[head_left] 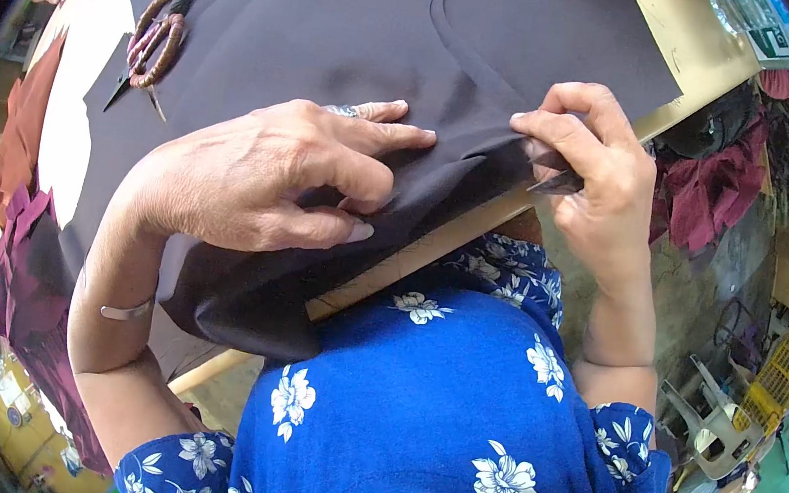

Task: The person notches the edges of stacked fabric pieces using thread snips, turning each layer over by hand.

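dark cloth (281,45) lies across the tabletop (402,263), its near part draped over the front edge and bunched close to the blue flowered shirt (438,370). left hand (266,167): palm down on the cloth, grip spread, fingers and thumb apart, nothing pinched. right hand (605,179): grip pressed together, thumb and forefinger pinching the cloth near the front edge, with a small gathered piece below the fingers; whether that piece is one layer or several cannot be told. finding one: creases run between the two hands; a pull from the right hand against light pressure from the left could skew the cloth or stretch its edge. finding two: the overhanging part could, by its own weight or by a catch against the shirt, draw the rest towards the person. finding three: scissors (152,44) rest on the cloth near its far left side, blades apart and directed roughly towards the left forearm; if the cloth is tugged they would likely travel with it, and a tip could snag the fabric or nick the skin. finding four: a thin dark strip (441,4) curls loosely beyond the hands and could tangle or fold underneath if the cloth shifts.
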The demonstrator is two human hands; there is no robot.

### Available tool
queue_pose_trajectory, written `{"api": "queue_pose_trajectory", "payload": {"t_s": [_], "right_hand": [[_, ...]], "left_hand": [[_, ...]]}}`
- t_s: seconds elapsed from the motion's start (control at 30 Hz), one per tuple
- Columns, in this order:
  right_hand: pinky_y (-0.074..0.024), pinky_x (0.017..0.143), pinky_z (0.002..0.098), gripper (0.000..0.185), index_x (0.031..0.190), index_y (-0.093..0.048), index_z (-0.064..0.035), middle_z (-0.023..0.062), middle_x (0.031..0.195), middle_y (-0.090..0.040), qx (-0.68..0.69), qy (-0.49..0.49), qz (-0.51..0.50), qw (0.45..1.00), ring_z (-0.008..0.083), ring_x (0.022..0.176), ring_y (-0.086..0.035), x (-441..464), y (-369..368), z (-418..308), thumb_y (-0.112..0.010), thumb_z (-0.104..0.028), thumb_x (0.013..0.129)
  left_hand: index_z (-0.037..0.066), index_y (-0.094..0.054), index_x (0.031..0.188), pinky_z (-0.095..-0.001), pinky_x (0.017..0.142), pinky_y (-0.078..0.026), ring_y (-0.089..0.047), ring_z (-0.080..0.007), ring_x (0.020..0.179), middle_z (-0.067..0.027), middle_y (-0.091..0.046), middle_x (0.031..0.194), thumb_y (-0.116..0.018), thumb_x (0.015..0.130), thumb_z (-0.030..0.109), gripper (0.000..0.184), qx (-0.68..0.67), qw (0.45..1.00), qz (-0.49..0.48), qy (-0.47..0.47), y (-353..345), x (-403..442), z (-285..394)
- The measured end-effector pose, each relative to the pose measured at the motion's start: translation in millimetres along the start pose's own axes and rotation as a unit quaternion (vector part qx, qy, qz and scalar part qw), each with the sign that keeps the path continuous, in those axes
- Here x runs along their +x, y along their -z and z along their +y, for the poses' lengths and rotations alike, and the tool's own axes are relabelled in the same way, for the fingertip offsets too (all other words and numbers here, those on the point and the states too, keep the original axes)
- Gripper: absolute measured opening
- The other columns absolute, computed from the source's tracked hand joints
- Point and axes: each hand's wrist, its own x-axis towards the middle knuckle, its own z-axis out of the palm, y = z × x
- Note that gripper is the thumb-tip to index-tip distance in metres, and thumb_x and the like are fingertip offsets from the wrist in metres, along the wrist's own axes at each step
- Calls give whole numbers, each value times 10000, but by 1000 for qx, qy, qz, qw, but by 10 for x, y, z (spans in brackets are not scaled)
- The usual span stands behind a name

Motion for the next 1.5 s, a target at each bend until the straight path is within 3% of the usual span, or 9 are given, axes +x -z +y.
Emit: {"api": "queue_pose_trajectory", "payload": {"t_s": [0.13, 0.27, 0.47, 0.6, 1.0, 1.13, 1.23, 1.33, 1.5], "right_hand": [[-469, 599, 322, 250, 835, -636, -102, 26, 847, -567, -48, 23, 52, 997, 227, 671, -590, -19, -39, 34, -642, -9, 603], [-479, 621, 311, 308, 883, -640, -91, 49, 849, -567, -29, -32, 41, 998, 222, 663, -582, -132, -54, 156, -610, 39, 605], [-482, 623, 295, 459, 978, -648, -103, 84, 870, -549, 45, -42, 80, 995, 187, 694, -570, -153, 27, 11, -561, 110, 581], [-444, 553, 306, 439, 1009, -655, -156, 34, 853, -531, -37, 87, -27, 995, 193, 641, -554, -171, 24, -82, -609, -20, 594], [-464, 564, 338, 201, 809, -616, -49, 57, 879, -548, 9, -23, 10, 1000, 239, 649, -588, -142, -87, 13, -666, -33, 615], [-461, 553, 343, 229, 717, -570, -57, 63, 973, -578, -25, -8, 12, 1000, 244, 625, -592, -65, -100, 7, -739, -153, 596], [-447, 569, 330, 233, 750, -562, -74, 58, 1003, -576, -32, -13, 0, 999, 237, 622, -589, -59, -127, -14, -719, -113, 582], [-441, 584, 327, 337, 855, -545, -87, 53, 991, -565, -34, -2, -20, 999, 236, 656, -589, -57, -132, -33, -704, -59, 560], [-442, 585, 336, 491, 994, -526, -98, 72, 1010, -547, -23, -6, -26, 999, 235, 687, -587, -33, -145, -72, -706, -41, 541]], "left_hand": [[29, -501, 637, -507, 1037, -253, -287, -463, 1246, -271, -349, 1330, -664, 677, 110, 186, 60, 998, 25, 1, -140, -9, 33], [64, -527, 658, -615, 976, -257, -183, -470, 1289, -206, -226, 1413, -688, 692, 307, 294, 181, 982, -5, 49, -350, -2, 161], [60, -522, 669, -615, 976, -244, -195, -470, 1282, -151, -243, 1424, -676, 701, 346, 327, 181, 982, -2, 59, -371, 15, 188], [52, -515, 733, -589, 989, -244, -207, -476, 1272, -150, -258, 1417, -682, 698, 339, 333, 178, 981, 14, 71, -375, 40, 213], [36, -499, 936, -413, 927, -401, -467, -335, 1131, -147, -445, 1274, -593, 779, 116, 199, 93, 972, 158, 148, -94, 161, 55], [36, -518, 1007, -396, 907, -412, -491, -314, 1089, -131, -480, 1203, -579, 811, 158, 239, 322, 883, 274, 204, 116, 162, -290], [38, -503, 1120, -392, 908, -421, -507, -310, 1072, -137, -501, 1170, -600, 819, 311, 419, 382, 803, 336, 310, 374, 131, -621], [20, -497, 1124, -396, 893, -440, -533, -321, 1038, -179, -515, 1144, -644, 779, 360, 507, 311, 791, 333, 407, 504, 127, -833], [-18, -511, 1077, -375, 824, -456, -585, -333, 919, -225, -582, 977, -684, 746, 337, 515, 258, 823, 375, 340, 486, 109, -956]]}}
